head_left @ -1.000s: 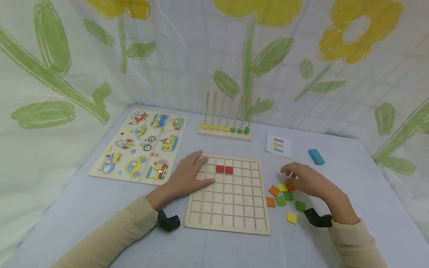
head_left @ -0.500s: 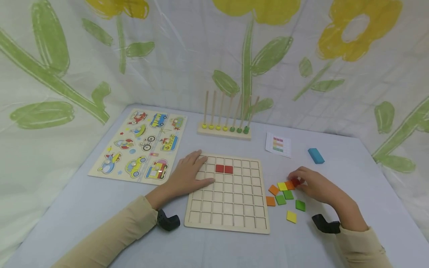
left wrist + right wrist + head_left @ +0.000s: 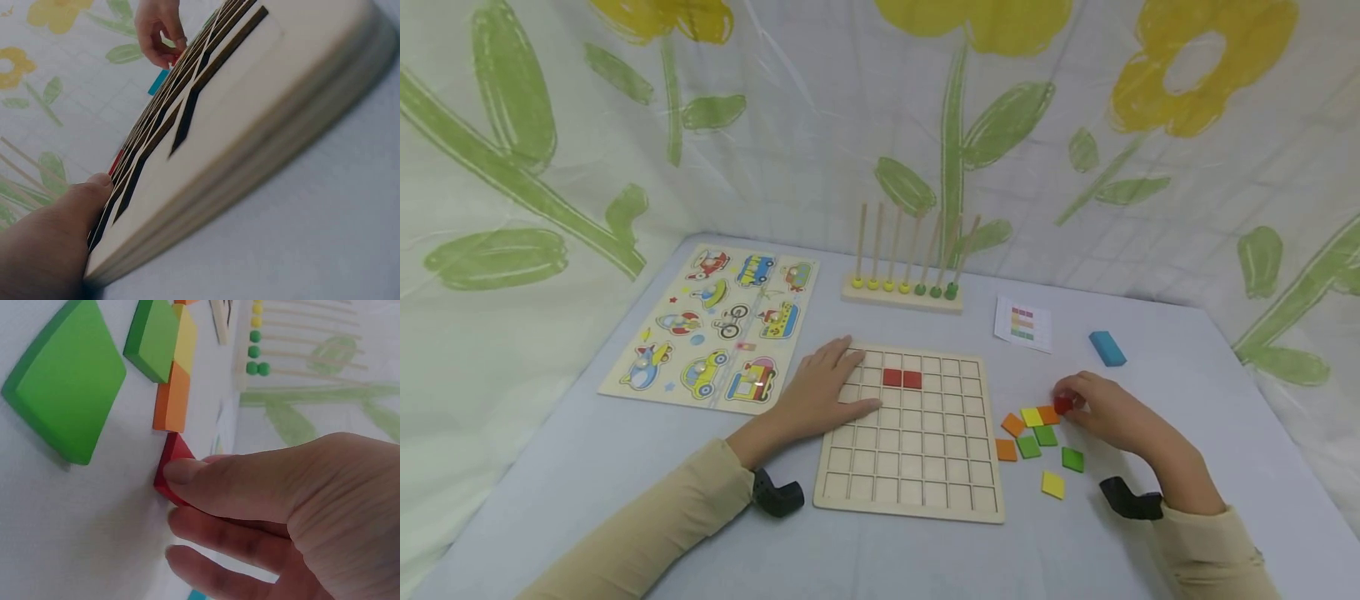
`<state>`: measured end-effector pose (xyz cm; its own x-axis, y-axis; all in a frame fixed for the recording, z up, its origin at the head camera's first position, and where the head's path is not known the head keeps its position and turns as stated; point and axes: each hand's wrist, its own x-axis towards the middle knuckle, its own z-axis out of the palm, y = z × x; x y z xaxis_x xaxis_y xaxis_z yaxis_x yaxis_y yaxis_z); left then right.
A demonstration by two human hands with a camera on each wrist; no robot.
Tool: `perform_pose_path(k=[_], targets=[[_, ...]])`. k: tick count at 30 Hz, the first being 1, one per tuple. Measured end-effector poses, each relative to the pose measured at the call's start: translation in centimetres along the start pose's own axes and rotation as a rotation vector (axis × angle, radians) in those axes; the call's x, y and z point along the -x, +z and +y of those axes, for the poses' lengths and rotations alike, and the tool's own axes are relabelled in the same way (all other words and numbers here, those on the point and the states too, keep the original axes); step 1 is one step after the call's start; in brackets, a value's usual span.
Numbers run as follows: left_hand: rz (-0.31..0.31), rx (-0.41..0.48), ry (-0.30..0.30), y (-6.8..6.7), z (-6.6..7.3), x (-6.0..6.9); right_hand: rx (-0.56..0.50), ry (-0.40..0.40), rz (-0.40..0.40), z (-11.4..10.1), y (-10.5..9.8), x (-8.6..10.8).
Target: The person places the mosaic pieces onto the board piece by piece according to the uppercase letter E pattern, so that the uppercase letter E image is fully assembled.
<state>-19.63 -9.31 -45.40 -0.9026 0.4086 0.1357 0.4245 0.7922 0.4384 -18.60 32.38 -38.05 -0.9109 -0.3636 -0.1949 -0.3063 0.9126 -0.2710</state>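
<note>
A wooden grid board (image 3: 910,433) lies on the table with two red tiles (image 3: 902,379) side by side near its top. My left hand (image 3: 816,396) rests flat on the board's left edge, fingers spread; the left wrist view shows its thumb on the board (image 3: 250,125). To the board's right, my right hand (image 3: 1105,412) pinches a red tile (image 3: 1063,405) between thumb and fingers. In the right wrist view the red tile (image 3: 170,462) is tilted beside an orange tile (image 3: 172,400), partly hidden by the thumb of my right hand (image 3: 269,500).
Several loose green, yellow and orange tiles (image 3: 1028,447) lie between the board and my right hand. A printed pattern card (image 3: 1024,325) and a blue block (image 3: 1107,349) lie behind. At the back stands a rack with rods (image 3: 901,297); a vehicle puzzle (image 3: 715,329) lies at left.
My right hand has moved slightly right and closed its fingers round the red tile, which has shifted a little away from the orange tile. The left hand has stayed put.
</note>
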Motion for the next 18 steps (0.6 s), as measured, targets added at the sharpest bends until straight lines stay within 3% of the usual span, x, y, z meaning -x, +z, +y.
perform_pose_path(k=[18], targets=[[-0.005,-0.008,-0.007,-0.09,0.1,0.08,-0.006,0.019,-0.036,0.18,0.0,-0.25]])
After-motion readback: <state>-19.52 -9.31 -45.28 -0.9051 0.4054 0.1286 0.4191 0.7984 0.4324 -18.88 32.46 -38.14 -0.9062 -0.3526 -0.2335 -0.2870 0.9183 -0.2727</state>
